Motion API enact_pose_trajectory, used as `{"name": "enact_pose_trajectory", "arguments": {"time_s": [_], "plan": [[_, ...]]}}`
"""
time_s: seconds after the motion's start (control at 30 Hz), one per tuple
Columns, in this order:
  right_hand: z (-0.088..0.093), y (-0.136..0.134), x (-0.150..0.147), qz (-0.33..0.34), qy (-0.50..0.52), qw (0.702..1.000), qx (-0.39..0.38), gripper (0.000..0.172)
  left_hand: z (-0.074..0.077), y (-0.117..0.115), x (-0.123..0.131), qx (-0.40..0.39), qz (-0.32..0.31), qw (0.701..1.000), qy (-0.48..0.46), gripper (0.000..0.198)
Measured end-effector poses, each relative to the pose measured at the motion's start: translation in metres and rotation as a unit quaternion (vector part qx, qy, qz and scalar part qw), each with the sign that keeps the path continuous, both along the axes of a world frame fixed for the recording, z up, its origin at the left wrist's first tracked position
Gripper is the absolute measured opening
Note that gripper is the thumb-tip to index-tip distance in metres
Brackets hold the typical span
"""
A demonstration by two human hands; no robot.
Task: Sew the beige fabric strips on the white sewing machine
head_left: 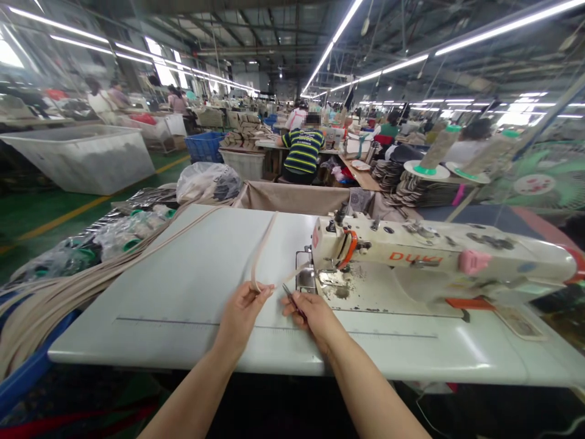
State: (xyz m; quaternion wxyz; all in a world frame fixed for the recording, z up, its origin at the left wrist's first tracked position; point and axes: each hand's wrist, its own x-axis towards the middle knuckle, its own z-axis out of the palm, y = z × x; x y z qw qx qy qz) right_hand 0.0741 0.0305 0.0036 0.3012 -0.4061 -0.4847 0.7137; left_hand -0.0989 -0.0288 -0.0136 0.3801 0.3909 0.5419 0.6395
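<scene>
Left hand (pixel 241 311) at 6 o'clock on the table (pixel 183 292), fingers pressed together, pinching a beige strip (pixel 261 253) at its bend. From the pinch the strip runs two ways: one leg toward 12 o'clock across the table, the other toward 3 o'clock, to the needle area of the machine (pixel 411 262).

Right hand (pixel 313 311) just beside the left, at its 3 o'clock, apart from it. Fingers closed on small snips (pixel 289 294), tips pointing to 11 o'clock, near the strip. Whether the tips touch the strip: cannot tell.

Machine lies at 3 o'clock of the hands, white, orange lettering, pink part (pixel 473 261) on its body. A ruled line (pixel 159 320) runs along the table's near edge, under both hands.

At 9 o'clock: a bundle of strips (pixel 59 292) hangs off the table's left edge; plastic bags (pixel 208 182) beyond. At 12 o'clock, well apart: a person in a striped shirt (pixel 302 152), seated, back turned. At 2 o'clock: thread cones (pixel 436 152) on stands.
</scene>
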Motion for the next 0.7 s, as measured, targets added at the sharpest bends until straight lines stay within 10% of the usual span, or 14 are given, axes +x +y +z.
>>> {"name": "enact_pose_trajectory", "arguments": {"time_s": [0.4,0.5,0.6,0.7], "plan": [[0.006,-0.007,0.006,0.002,-0.124,0.974,0.191,0.032,0.004,-0.027,-0.016,-0.033,-0.008,0.999,0.034,0.034],[0.006,-0.017,0.026,-0.058,-0.333,0.855,0.394,0.006,0.007,-0.033,-0.031,-0.052,-0.019,0.998,0.038,0.038],[-0.001,-0.025,0.047,-0.080,-0.513,0.690,0.504,0.037,0.003,-0.039,-0.053,-0.096,-0.041,0.993,0.054,0.045],[-0.010,-0.030,0.059,-0.041,-0.578,0.650,0.492,0.053,-0.005,-0.046,-0.082,-0.137,-0.031,0.982,0.128,0.058]]}}
